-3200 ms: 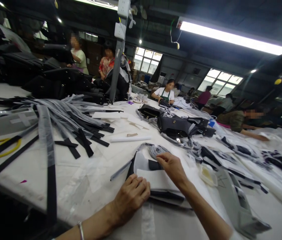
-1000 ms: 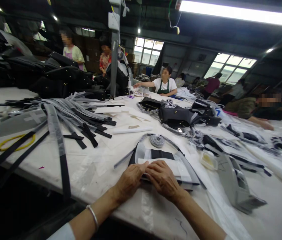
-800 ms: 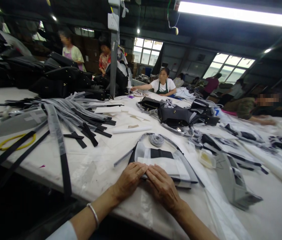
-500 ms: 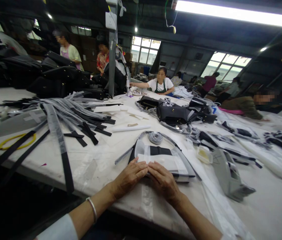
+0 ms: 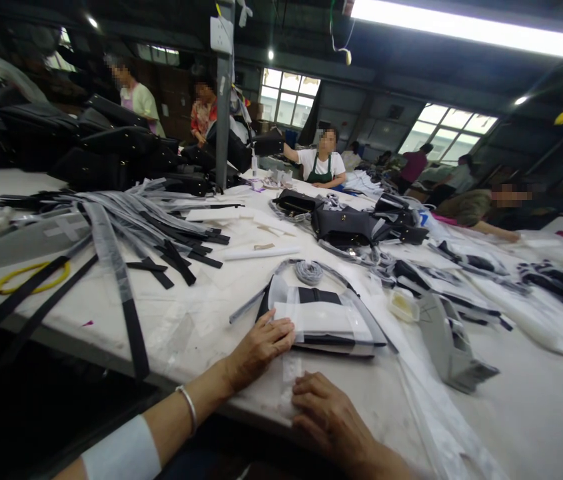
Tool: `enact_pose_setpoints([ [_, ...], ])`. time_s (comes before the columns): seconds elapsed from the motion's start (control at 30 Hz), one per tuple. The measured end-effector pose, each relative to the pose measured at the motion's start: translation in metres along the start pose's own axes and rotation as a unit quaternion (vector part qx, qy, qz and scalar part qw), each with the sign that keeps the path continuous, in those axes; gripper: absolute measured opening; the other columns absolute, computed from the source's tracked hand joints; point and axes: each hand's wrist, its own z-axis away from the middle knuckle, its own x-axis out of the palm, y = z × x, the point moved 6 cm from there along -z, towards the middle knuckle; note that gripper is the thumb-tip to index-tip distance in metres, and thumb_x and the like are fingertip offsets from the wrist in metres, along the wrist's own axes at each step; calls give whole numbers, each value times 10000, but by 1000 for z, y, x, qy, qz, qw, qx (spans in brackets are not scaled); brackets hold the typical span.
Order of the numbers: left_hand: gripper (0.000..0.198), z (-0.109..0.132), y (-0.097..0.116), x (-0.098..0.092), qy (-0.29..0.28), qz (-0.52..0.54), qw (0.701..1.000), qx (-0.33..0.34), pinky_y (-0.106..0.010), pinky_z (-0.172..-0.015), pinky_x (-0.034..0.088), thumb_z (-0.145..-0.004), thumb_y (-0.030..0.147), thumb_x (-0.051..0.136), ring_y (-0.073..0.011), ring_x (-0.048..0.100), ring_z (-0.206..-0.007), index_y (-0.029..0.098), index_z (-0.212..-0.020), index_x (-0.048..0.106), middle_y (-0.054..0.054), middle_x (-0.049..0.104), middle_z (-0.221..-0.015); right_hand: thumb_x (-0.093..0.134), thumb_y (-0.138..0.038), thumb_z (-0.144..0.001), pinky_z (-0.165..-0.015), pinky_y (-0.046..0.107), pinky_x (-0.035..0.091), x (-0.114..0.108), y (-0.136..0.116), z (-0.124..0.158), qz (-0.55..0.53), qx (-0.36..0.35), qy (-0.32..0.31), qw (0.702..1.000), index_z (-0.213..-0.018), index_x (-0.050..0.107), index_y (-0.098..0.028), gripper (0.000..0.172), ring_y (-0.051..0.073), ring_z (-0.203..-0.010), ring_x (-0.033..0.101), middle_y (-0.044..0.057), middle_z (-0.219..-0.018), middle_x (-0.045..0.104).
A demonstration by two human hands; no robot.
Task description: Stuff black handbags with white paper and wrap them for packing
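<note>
A black handbag [image 5: 331, 296], wrapped in white sheet and clear film, lies flat on the white table [image 5: 201, 360]. My left hand [image 5: 261, 350] rests on its near left corner, fingers stretched out and flat over the wrapping. A strip of clear tape [image 5: 290, 373] runs from the bag toward the table's front edge. Beside that strip my right hand [image 5: 328, 417] is low over the table, its fingers loosely bent and a little apart, with nothing visible in them. A coiled, wrapped strap [image 5: 308, 271] sits behind the bag.
Left lies a heap of film-covered black straps [image 5: 131, 220] with a yellow ring [image 5: 31, 277]. A grey tape dispenser [image 5: 454, 347] and small clear tub [image 5: 404, 305] stand at right. More black bags [image 5: 344, 227] sit farther back. A co-worker [image 5: 324, 163] sits across the table.
My right hand has left the bag's front edge and moved down toward me, beside the tape strip. My left hand stays on the bag. The co-worker opposite now holds up a black bag.
</note>
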Motion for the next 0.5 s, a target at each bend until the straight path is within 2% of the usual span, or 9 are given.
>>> enact_pose_setpoints([
  [0.13,291,-1,2,0,3,-13,1000,8,-481,-1157,352,-1031,122,362,-194,585,-1215,147,-1181,610,-88,690,-1182,477,-249,-1004,-726,314,516,7,-3,-11,52,-20,37,998,-848,604,-214,203,192,-804,591,42,-810,645],
  [0.23,271,0,5,3,1,-34,999,8,-494,-1160,340,-1021,111,388,-200,585,-1216,144,-1175,608,-85,689,-1191,435,-216,-1004,-673,319,466,7,-10,-18,85,-42,56,994,-822,565,-215,224,193,-740,565,40,-765,623],
  [0.37,260,3,8,7,-7,-44,999,-13,-516,-1164,327,-1010,120,415,-211,577,-1236,147,-1199,592,-96,678,-1215,450,-199,-995,-682,304,455,-15,-14,-36,74,-30,102,992,-852,561,-220,182,185,-754,571,42,-805,622],
  [0.5,317,2,9,1,-25,-8,999,-42,-489,-1153,354,-946,82,467,-197,587,-1227,171,-1235,563,-83,681,-1211,440,-219,-998,-693,286,469,-46,6,-71,51,40,97,993,-825,577,-224,221,170,-736,582,29,-793,612],
])
